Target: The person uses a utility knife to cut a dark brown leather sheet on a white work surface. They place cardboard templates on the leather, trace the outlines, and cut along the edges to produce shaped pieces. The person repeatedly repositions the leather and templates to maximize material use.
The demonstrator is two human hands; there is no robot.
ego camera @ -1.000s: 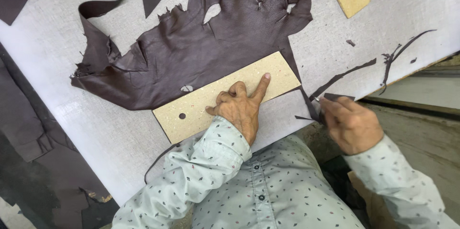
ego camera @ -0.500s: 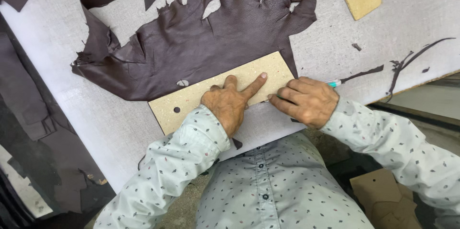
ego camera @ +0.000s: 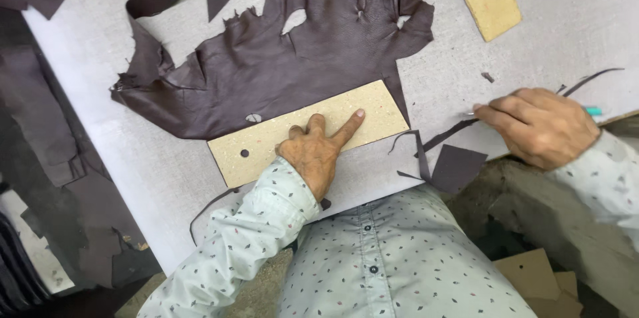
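Even soft light; sharp; dim left edge

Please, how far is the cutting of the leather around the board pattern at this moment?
Done: the right side looks cut, since a thin strip and a small dark offcut lie loose there. In hand: the left hand presses the board pattern on the leather, while the right hand holds a cutting tool off to the side. Left: the pattern's long upper edge seems uncut.
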